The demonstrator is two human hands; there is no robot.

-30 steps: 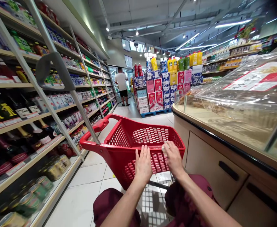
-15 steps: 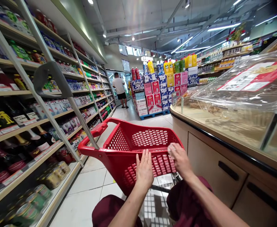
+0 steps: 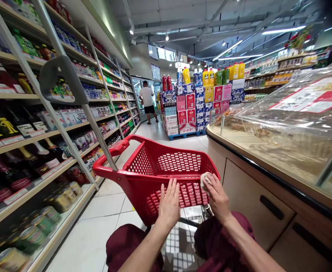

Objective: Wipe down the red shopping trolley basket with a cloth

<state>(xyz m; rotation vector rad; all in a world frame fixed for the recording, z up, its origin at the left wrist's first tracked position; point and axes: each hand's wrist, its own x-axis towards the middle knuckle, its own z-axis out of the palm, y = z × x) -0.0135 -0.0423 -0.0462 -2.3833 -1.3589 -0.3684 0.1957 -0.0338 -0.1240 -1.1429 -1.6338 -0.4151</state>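
Note:
A red plastic shopping cart with perforated sides stands right in front of my knees. My left hand lies flat against its near side, fingers stretched up toward the rim. Bunched under the fingers of my right hand is a whitish cloth, pressed at the rim's right corner. The cart's red push handle is at its left end. A metal pole with a grey loop grip rises from that end. Inside the basket I see only its red mesh walls.
Drink shelves line the left side. A wooden counter with a glass front and clear plastic lids runs close on the right. Stacked drink cartons stand ahead on a blue pallet. A person in a white top stands farther off.
My right hand and the cloth have shifted slightly at the rim's right corner, and the cloth shows more clearly. My left hand stays flat on the side. The view has turned slightly.

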